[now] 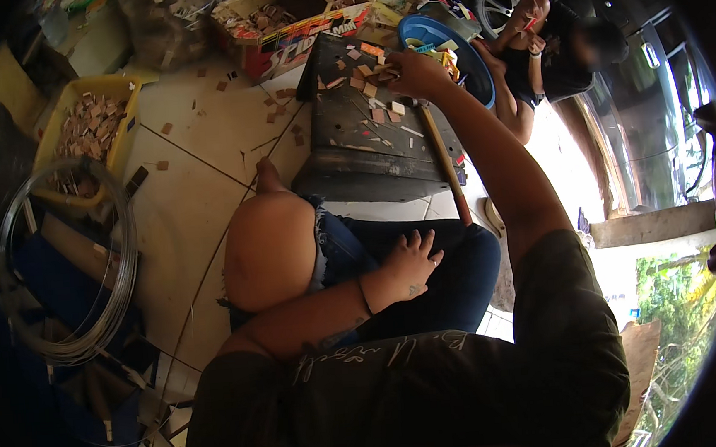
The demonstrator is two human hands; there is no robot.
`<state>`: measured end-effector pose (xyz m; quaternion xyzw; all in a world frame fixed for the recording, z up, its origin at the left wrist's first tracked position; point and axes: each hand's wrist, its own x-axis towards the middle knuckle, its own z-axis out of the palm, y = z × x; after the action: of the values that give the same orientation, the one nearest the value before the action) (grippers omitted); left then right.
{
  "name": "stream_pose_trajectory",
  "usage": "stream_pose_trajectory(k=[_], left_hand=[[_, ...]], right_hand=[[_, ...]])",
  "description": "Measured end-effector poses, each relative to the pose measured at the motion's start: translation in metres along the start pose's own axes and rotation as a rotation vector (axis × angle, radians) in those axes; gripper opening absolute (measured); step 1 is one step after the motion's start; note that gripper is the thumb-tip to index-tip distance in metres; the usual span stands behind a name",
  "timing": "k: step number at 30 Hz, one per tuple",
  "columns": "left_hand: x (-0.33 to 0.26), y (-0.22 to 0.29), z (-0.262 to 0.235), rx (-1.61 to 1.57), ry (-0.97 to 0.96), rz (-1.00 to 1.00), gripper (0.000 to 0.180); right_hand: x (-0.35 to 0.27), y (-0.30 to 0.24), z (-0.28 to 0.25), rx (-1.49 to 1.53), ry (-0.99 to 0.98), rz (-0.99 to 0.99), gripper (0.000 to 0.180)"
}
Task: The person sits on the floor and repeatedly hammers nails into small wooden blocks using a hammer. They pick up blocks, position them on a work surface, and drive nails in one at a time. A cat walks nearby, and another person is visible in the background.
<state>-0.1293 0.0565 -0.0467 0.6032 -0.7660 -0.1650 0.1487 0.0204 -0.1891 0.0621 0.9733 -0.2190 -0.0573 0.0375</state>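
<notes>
My left hand [411, 271] lies flat on my thigh, fingers spread, with nothing in it. My right hand [417, 76] reaches over the far right part of a dark, worn block-like work surface [370, 164]. Its fingertips point down among small flat wooden pieces [379, 116] scattered there; they are partly hidden, so a grip does not show. A wooden handle [445, 163] with an orange end slopes from the block's right side toward my knee. Just beyond my right hand stands a blue basin [481, 78] holding yellow and other coloured items.
A yellow crate [130, 115] full of wooden pieces stands at left, near a coil of wire [132, 264]. A printed cardboard box [259, 56] with more pieces is at the back. Another person [559, 68] sits at far right by a wheel [502, 10]. Loose pieces dot the tiled floor [192, 164].
</notes>
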Motion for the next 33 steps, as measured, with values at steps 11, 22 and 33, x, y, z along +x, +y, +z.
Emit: stream_pose_trajectory(k=[11,22,33], left_hand=[[0.001,0.001,0.004,-0.010,0.023,-0.016,0.074],[-0.001,0.000,-0.002,-0.061,-0.007,-0.004,0.074],[-0.002,0.002,-0.004,-0.059,-0.009,-0.018,0.075]], right_hand=[[0.012,0.029,-0.004,-0.006,-0.188,-0.171,0.089],[0.024,0.020,0.005,0.031,0.094,-0.396,0.036],[0.049,0.039,-0.014,0.291,0.159,-0.258,0.023]])
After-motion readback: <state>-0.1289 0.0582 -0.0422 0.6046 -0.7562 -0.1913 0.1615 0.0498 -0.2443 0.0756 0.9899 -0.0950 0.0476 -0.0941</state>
